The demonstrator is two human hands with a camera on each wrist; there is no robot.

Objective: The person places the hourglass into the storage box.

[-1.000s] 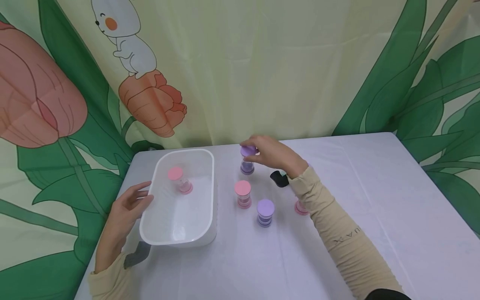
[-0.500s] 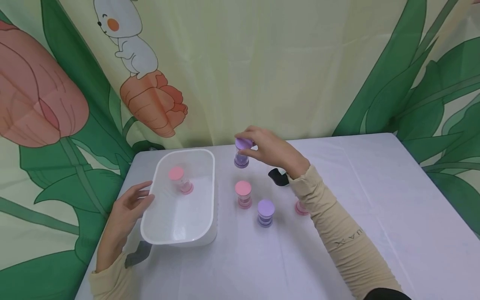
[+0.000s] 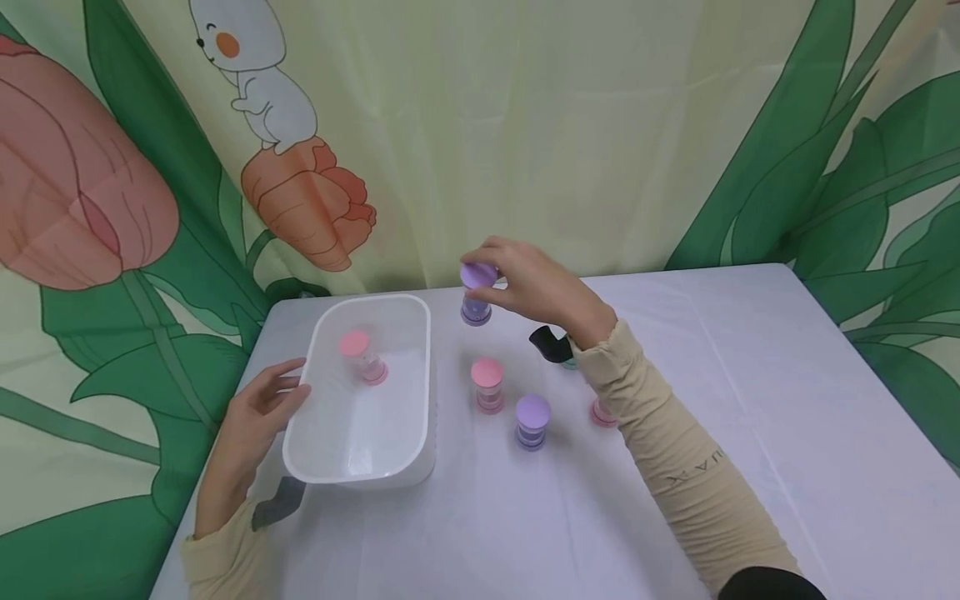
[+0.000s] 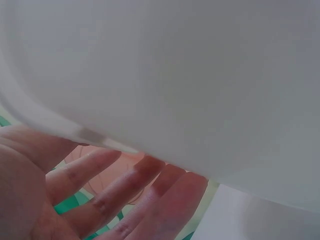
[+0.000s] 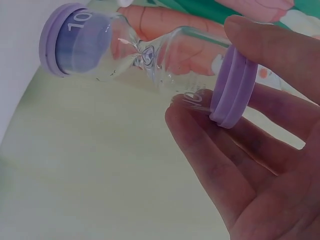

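My right hand pinches a purple-capped sand timer by its upper cap, lifted above the back of the table. In the right wrist view that sand timer shows clear glass, with purple sand at the end away from the hand. A white plastic bin stands at left, with one pink-capped sand timer inside. Against the bin's left side rests my left hand, its fingers fairly straight. Up close in the left wrist view, the fingers touch the bin's wall.
Between bin and right arm stand a pink sand timer and a purple sand timer. Another pink-based timer is partly behind the right sleeve. A green edge peeks out by the wrist strap. A printed curtain hangs behind the table.
My right hand has lifted the purple sand timer off the table and carried it up and left toward the bin. The left hand stays at the bin.
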